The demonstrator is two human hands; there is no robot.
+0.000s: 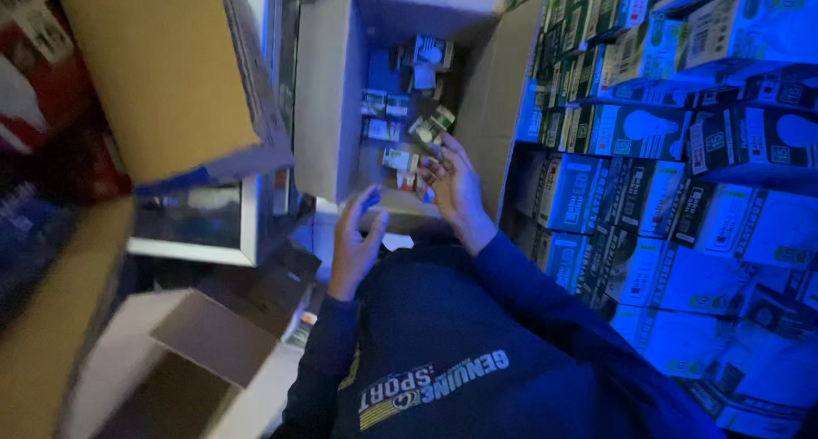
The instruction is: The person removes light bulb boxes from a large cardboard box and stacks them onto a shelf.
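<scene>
In a dim blue storeroom lined with stacked bulb boxes [682, 132], the right hand [454, 183] is reaching into the open carton [328, 98], fingers loosely spread over small packets [400, 159] at its eleven o'clock, nearer than the empty, unclenched left hand [354, 243].

One head camera, looking steeply down.
It looks from above the person's chest, close to the open cardboard box [341, 98], with stacked cartons [682, 149] at the right.

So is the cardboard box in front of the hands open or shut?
Open: the cardboard box has its flaps spread, and small packages show inside, near the right hand.
</scene>
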